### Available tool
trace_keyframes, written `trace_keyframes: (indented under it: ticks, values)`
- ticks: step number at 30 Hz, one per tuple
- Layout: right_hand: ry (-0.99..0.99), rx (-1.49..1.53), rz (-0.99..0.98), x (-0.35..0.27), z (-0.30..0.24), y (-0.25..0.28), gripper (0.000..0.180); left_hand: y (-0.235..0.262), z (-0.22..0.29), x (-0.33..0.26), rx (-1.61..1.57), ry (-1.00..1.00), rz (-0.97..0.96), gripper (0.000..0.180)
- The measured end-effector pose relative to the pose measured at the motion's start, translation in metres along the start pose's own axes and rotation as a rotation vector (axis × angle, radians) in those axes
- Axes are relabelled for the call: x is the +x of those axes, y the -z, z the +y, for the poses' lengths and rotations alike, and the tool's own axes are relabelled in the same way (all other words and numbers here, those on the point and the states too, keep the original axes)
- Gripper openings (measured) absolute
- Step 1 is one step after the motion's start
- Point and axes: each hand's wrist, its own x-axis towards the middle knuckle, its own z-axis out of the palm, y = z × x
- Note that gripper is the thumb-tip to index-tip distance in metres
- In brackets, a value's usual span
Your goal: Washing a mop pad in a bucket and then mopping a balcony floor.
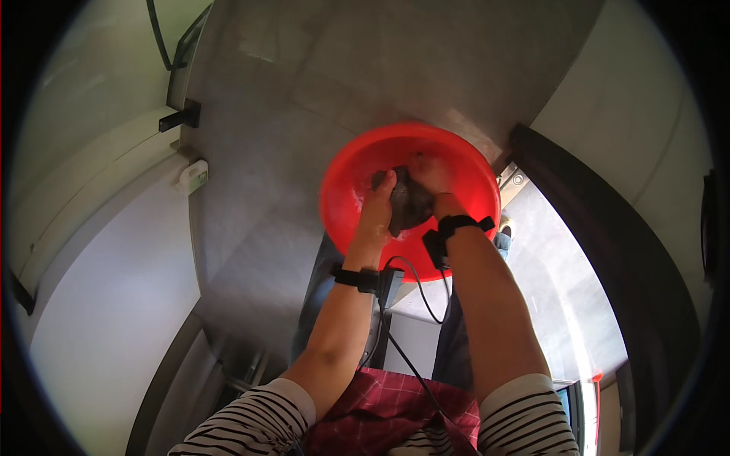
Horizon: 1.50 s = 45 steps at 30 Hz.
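- Left hand (378, 204) and right hand (432, 176): both closed, gripping a dark wet cloth (409, 204) between them.
- Cloth: bunched inside the red basin (464, 163) on the grey floor (258, 152), long axis roughly upright in view.

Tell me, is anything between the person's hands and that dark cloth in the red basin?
Nothing visible. Both the left hand and right hand already grip the dark cloth directly, holding it inside the red basin with no object between them.
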Motion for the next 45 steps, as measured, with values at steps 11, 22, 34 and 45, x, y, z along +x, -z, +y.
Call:
trace_keyframes:
  ticks: [11,22,34,45]
  values:
    - [-0.598,0.409,-0.084,-0.044,-0.009,-0.024,0.041,0.054,-0.012,0.020,-0.238,0.176,-0.123,0.051]
    - [-0.157,0.400,0.040,-0.052,-0.102,0.021,0.019,0.091,-0.025,0.032,-0.404,0.146,-0.312,0.039]
    - [-0.645,0.163,-0.146,-0.007,-0.035,0.020,0.032,0.017,-0.010,0.004,0.056,0.036,0.021,0.031]
    - [-0.532,0.224,-0.179,-0.042,-0.019,0.044,0.058,0.074,-0.017,0.030,0.636,-0.183,0.004,0.060]
